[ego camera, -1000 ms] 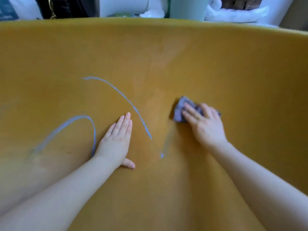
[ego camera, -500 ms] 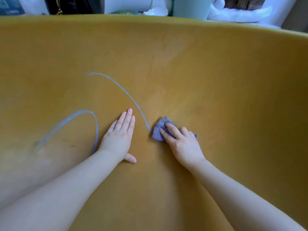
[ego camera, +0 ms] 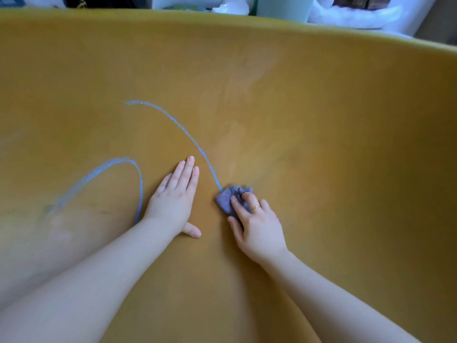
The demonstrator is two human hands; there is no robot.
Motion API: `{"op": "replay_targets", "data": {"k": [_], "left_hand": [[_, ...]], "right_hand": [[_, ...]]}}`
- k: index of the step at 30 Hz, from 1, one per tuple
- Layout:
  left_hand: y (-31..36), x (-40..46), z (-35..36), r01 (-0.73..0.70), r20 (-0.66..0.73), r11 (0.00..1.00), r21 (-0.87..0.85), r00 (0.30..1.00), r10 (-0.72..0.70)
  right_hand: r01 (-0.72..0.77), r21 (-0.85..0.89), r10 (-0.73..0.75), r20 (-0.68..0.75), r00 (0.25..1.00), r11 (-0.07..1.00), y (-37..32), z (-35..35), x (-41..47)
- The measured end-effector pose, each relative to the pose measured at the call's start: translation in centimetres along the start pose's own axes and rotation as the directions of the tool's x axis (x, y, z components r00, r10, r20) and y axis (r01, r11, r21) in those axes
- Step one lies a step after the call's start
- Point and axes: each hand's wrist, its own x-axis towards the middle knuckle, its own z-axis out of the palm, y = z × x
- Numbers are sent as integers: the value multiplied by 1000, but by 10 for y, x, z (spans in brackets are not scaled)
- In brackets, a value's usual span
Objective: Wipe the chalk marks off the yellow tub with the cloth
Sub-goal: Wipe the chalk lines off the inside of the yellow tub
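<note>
The yellow tub (ego camera: 321, 120) fills the head view. A long curved blue chalk line (ego camera: 178, 125) runs from the upper left down to the small grey-purple cloth (ego camera: 226, 199). My right hand (ego camera: 257, 226) presses down on that cloth, at the lower end of the line. A second chalk mark, a blue loop (ego camera: 116, 164), lies to the left. My left hand (ego camera: 176, 196) rests flat on the tub between the loop and the long line, fingers together, holding nothing.
Beyond the tub's far rim (ego camera: 222, 18) stand a pale green container (ego camera: 282, 6) and white bags or cloth (ego camera: 353, 16). A faint smeared patch (ego camera: 59, 219) sits below the loop at the left.
My right hand has slid the cloth down and left to the end of the long chalk line. The short chalk streak below it is gone. The left hand stayed put.
</note>
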Motion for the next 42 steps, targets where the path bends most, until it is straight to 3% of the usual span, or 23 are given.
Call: {"op": "replay_targets", "data": {"k": [3,7,9,11,13,15,18,20,24,26,30,33,37,39,42], "left_hand": [[3,-2,-3,15,3,1000,2,1000,-16],[2,-2,-2,18,8,1000,8,1000,-18],[1,-1,0,12,10,1000,8,1000,-12],[0,0,2,4,5,1000,10,1000,-4],[-2,1,4,-6,-1,1000,9,1000,6],[-5,2,7,-19,-3,1000,-7,1000,19],[-6,3,8,-33,-9,999,-31,999,33],[-6,2,7,-36,-8,999,-37,999,35],[-5,4,7,-32,4,999,-37,999,32],[-6,5,9,-32,5,999,-36,999,32],[-7,7,12,-39,-12,998,-43,999,38],[-7,7,11,-40,-10,997,-67,999,39],[-5,1,5,-42,-16,996,-76,999,40],[-4,-1,3,-40,-17,996,-81,999,39],[-4,-3,2,-33,-19,997,-72,999,32]], "right_hand": [[149,-226,-147,30,989,963,21,-15,9],[-54,-403,28,-70,997,914,60,-31,37],[-102,-364,89,-54,995,926,69,-28,34],[43,-296,-18,87,996,954,69,-20,20],[211,-206,-158,247,956,956,67,-17,7],[286,-120,-233,331,914,951,63,-17,-4],[289,25,-279,362,890,957,46,-17,-22],[287,26,-278,348,895,958,40,-12,-27],[64,-141,-45,134,990,988,58,-8,20],[-43,-191,54,56,997,981,65,-13,49],[-152,-84,153,-2,988,985,53,-10,66],[-7,9,6,123,992,1000,33,-2,39],[134,215,-213,404,889,967,4,-14,-22],[213,191,-278,444,852,958,-6,-19,-47],[305,75,-308,405,861,949,-4,-18,-57]]}}
